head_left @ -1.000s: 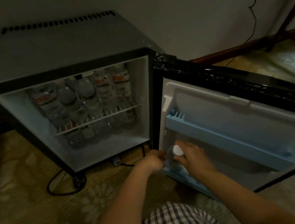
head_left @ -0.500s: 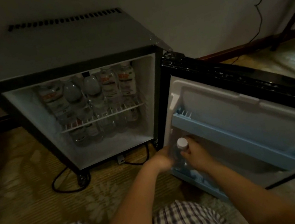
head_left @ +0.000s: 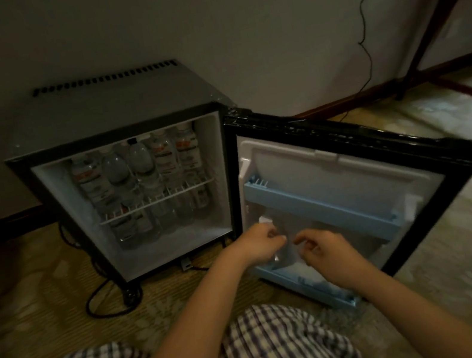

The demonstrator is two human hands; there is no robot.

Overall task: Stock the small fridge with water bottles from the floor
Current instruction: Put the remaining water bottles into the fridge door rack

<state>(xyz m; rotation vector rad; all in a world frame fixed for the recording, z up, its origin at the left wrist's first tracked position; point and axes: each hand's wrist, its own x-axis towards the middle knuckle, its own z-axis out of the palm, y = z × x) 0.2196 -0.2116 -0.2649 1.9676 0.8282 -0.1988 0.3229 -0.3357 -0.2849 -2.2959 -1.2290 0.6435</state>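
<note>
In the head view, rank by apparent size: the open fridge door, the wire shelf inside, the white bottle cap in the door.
1. open fridge door
2. wire shelf
3. white bottle cap
The door is nearer the camera, but the differences are plain.

There is only one view, from a wide-angle camera worn on the person's head. It faces forward and down, over the checked lap [head_left: 273, 345], toward the open small fridge [head_left: 109, 112] on the floor [head_left: 30, 309], rather near. The wall [head_left: 232, 21] fills the upper part.
</note>
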